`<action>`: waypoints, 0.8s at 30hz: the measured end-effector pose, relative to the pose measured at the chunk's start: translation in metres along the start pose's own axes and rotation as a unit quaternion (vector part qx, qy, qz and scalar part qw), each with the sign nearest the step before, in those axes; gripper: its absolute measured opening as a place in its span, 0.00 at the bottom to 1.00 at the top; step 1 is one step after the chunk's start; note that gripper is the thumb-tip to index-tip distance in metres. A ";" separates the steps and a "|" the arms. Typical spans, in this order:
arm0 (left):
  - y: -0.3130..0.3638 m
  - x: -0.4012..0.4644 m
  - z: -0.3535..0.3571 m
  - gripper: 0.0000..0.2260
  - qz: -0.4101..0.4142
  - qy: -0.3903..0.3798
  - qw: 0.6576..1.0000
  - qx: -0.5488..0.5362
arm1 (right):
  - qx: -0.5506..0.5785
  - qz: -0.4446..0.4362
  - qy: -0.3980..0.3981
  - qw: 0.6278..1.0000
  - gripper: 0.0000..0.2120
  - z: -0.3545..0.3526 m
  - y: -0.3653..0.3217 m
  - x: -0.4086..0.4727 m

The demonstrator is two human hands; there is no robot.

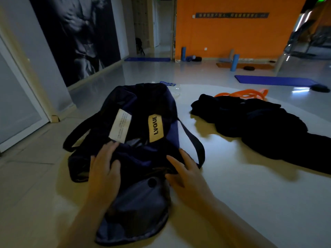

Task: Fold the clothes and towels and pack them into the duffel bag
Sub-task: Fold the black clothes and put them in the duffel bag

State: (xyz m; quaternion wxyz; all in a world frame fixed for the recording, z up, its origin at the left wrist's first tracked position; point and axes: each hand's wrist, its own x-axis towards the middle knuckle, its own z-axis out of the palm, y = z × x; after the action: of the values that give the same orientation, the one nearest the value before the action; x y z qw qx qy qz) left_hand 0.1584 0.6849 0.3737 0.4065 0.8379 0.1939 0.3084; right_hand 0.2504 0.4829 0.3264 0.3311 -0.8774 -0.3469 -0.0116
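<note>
A dark navy fabric duffel bag lies slumped on the pale glossy floor, its mouth open toward the person and its 2 dark carry straps looped out to either side. A white printed care label and a tan tag reading LVQUE show inside the opening. The left hand rests flat on the bag's near rim with fingers straight and spread wide, fingertips near the white label. The right hand lies on the rim's right side just beside the right strap, fingers extended and slightly spread, gripping nothing that can be seen. A heap of black unfolded clothes sprawls on the floor to the right, well apart from the bag, with a bare strip of floor between them. An orange looped band lies at the heap's far edge. Farther back, a blue exercise mat lies flat before an orange wall, and upright blue foam rollers stand near it.
</note>
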 end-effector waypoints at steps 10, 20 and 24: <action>0.083 -0.044 0.190 0.35 0.272 -0.272 0.904 0.185 | -0.255 0.203 0.139 0.935 0.28 -0.124 0.142 -0.068; 0.099 -0.059 0.228 0.41 0.205 -0.356 0.869 0.276 | -0.315 0.327 0.022 0.891 0.42 -0.189 0.238 -0.071; 0.097 -0.060 0.228 0.40 0.207 -0.354 0.872 0.267 | -0.303 0.343 -0.018 0.889 0.35 -0.189 0.235 -0.074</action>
State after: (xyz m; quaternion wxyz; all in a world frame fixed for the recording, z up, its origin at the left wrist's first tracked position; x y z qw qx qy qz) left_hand 0.2752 0.4648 0.3211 0.1355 0.9886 -0.0659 0.0042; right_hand 0.3783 0.2002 0.3206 0.0262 -0.9995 -0.0099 0.0144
